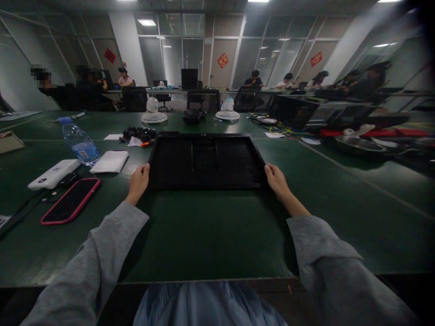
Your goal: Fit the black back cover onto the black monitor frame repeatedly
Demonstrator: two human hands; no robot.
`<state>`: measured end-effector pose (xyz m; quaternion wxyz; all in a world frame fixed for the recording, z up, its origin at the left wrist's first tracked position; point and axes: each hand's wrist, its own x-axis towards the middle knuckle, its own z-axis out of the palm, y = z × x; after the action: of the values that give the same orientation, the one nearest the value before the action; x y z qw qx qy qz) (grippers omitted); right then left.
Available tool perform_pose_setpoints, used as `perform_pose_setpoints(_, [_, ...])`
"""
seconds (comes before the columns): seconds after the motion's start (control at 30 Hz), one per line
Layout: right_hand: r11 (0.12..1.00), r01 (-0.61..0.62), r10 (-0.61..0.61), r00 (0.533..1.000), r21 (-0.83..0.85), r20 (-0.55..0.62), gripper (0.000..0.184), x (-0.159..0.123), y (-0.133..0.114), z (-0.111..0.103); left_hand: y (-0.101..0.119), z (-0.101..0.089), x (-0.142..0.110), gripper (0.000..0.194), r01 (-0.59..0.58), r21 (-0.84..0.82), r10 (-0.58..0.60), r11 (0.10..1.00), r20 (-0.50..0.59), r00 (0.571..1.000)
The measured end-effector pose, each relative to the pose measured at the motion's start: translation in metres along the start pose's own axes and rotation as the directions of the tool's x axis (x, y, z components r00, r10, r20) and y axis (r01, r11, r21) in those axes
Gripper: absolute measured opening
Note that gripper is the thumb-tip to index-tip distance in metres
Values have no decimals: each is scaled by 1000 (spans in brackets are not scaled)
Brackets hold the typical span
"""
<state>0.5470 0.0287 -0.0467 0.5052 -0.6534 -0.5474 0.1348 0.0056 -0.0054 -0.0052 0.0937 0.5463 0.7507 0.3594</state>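
A wide black rectangular tray-like panel [238, 165] with a raised rim lies on the green table in front of me. Two thin bracket-like strips run across its middle; what exactly it is, I cannot make out. At its left edge my left hand [138, 181] is closed, thumb on top of the rim. My right hand [277, 181] grips the opposite side the same way, with the thumb over the rim and the other fingers partly hidden. Both forearms, in grey sleeves, reach forward over the table's near edge.
Left of the panel are a phone [71, 201] with a pink edge, a white device [54, 174], a folded white paper [109, 161] and a water bottle [80, 141]. Small white fans [154, 117] stand behind. Cables and a metal pan [360, 146] lie right. Several people sit farther back.
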Motion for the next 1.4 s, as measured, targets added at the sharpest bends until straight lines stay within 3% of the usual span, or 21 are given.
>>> perform_pose_setpoints(0.17, [994, -33, 37, 998, 102, -42, 57, 1, -3, -2, -1, 0, 1, 53, 25, 46, -25, 999, 8, 1000])
perform_pose_setpoints(0.3, [986, -68, 70, 998, 150, -5, 55, 1, -5, -2, 1, 1, 0, 45, 10, 36, -10, 999, 14, 1000])
perform_pose_setpoints(0.57, [989, -15, 12, 1000, 150, 20, 57, -3, -5, 0, -1, 1, 1, 46, -14, 40, 13, 999, 30, 999])
perform_pose_setpoints(0.77, [977, -101, 100, 995, 186, 16, 49, 1, -1, 3, -4, 3, 2, 47, -22, 24, 22, 999, 7, 1000])
perform_pose_setpoints(1.13, [920, -235, 220, 972, 314, 84, 44, 9, 0, -11, -4, 3, 3, 47, 5, -8, -5, 1000, 22, 1000])
perform_pose_setpoints(1.4, [902, -232, 198, 972, 364, 127, 45, 3, -7, -12, -2, 3, 1, 46, 22, -3, -22, 1000, 14, 1000])
